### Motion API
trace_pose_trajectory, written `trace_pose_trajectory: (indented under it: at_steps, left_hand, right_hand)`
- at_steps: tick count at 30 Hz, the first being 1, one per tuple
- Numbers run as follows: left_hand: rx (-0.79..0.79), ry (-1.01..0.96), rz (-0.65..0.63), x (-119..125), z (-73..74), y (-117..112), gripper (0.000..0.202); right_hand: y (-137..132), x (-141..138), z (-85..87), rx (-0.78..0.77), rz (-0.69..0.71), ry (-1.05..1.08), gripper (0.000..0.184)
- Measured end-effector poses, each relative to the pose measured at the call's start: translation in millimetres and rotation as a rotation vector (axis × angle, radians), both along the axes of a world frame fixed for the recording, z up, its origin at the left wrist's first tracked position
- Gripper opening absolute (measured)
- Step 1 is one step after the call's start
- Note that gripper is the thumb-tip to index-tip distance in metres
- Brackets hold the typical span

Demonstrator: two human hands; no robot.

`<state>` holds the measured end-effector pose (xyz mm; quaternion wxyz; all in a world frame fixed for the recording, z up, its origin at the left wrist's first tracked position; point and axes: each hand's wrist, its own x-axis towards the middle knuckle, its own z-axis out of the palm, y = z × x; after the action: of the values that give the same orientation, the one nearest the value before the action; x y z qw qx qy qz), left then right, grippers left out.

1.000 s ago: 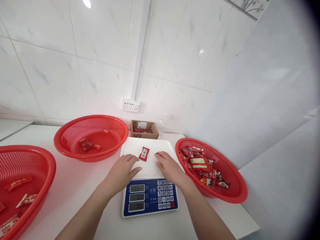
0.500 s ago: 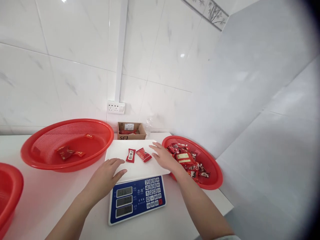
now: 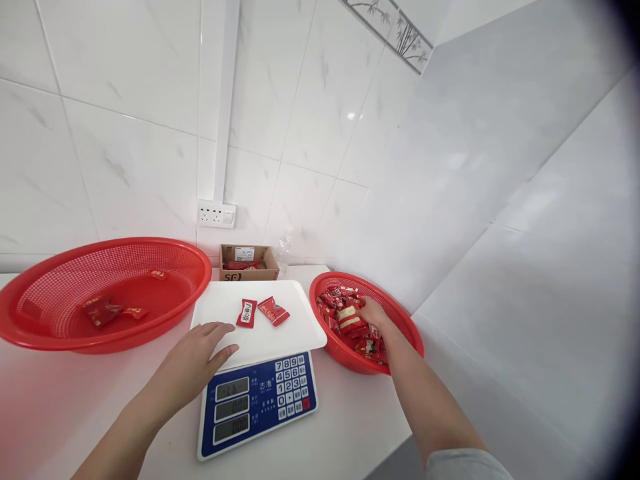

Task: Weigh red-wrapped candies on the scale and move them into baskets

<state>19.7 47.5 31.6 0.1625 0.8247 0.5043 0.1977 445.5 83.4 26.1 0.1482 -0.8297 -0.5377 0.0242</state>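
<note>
My left hand [image 3: 203,353] rests at the left front edge of the white weighing pan [image 3: 295,333], fingers apart and holding nothing. On the pan lie two small red packets, one with a white label [image 3: 247,313] and a plainer red one [image 3: 273,311]. My right hand [image 3: 375,315] reaches into the right red basket [image 3: 417,340], fingers bent down at the right edge of a red packet with a cream band [image 3: 350,319]. Its fingertips are partly hidden, so the grip is unclear. Below the pan is the scale's blue keypad and display panel [image 3: 260,400].
A large red basket [image 3: 30,300] with a few red packets stands at left. Behind the pan sits a small cardboard box [image 3: 270,273] with red items, beside clear plastic [image 3: 285,250]. A wall socket [image 3: 217,214] is above. The white table's [image 3: 360,413] right edge runs below the right basket.
My right hand has left the pan's right side and moved into the right basket among the packets. My left hand stays by the pan. The view has shifted slightly right.
</note>
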Motion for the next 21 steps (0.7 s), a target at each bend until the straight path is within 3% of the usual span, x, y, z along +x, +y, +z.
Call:
trace_pose_trajectory:
  at_steps: [4, 7, 12, 15, 18, 21]
  left_hand:
    - [0.007, -0.018, -0.005, -0.1, -1.7, 0.1, 0.04]
    - [0.011, -0.029, -0.01, 0.1, -1.2, -0.2, 0.04]
    - [0.001, -0.021, -0.024, 1.8, 0.7, -1.4, 0.04]
    - [0.013, -0.034, -0.038, 2.4, -0.5, -1.7, 0.038]
    - [0.034, -0.046, -0.046, 2.0, -1.9, -2.1, 0.038]
    - [0.032, -0.048, -0.039, 1.2, -1.2, -3.3, 0.038]
  right_hand:
    - [7.1, -5.6, -3.1, -0.174, 0.026, 0.041, 0.025]
    - [6.0, -13.6, 1.1, -0.173, 0.016, 0.029, 0.022]
    - [3.4, -37.3, 32.4, 0.101, -0.004, -0.027, 0.019]
    - [8.0, -68.4, 51.1, 0.285, 0.116, -0.031, 0.021]
    - [18.6, -112.7, 55.9, 0.384, 0.297, -0.015, 0.019]
    - [33.8, -159.6, 47.9, 0.405, 0.458, -0.003, 0.016]
